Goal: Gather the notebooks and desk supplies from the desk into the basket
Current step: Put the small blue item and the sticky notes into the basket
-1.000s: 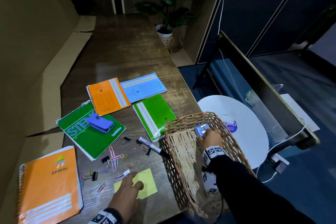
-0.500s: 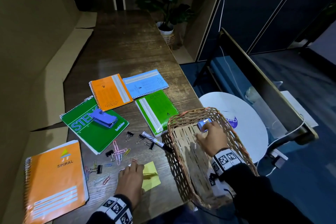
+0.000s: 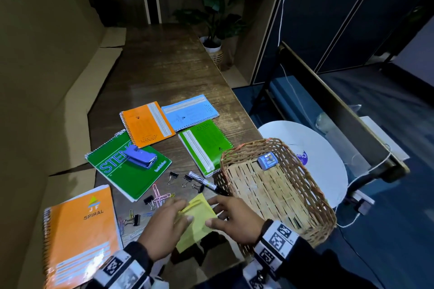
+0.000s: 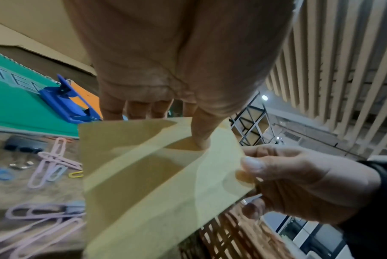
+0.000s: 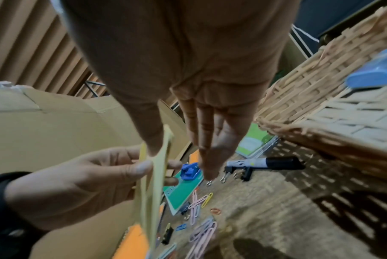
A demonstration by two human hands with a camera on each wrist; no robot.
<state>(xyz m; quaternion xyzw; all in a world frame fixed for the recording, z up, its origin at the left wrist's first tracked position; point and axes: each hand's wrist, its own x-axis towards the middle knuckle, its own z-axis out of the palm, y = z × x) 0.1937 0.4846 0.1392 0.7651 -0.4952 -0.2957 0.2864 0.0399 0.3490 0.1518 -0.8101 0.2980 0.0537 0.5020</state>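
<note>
A yellow sticky-note pad is lifted just off the desk at the near edge, its sheets fanned apart. My left hand pinches its left side, thumb on top. At the right edge, my right hand pinches the pad between thumb and fingers. The wicker basket stands right of my hands and holds one small blue item. Orange spiral, green steno, small orange, blue and small green notebooks lie on the desk.
A blue punch sits on the steno notebook. A black marker, binder clips and paper clips lie scattered between the notebooks and my hands. A white round stool stands beyond the desk's right edge.
My right hand left the small blue item in the basket and came back to the sticky-note pad. My left hand lifted the pad off the desk; both now hold it.
</note>
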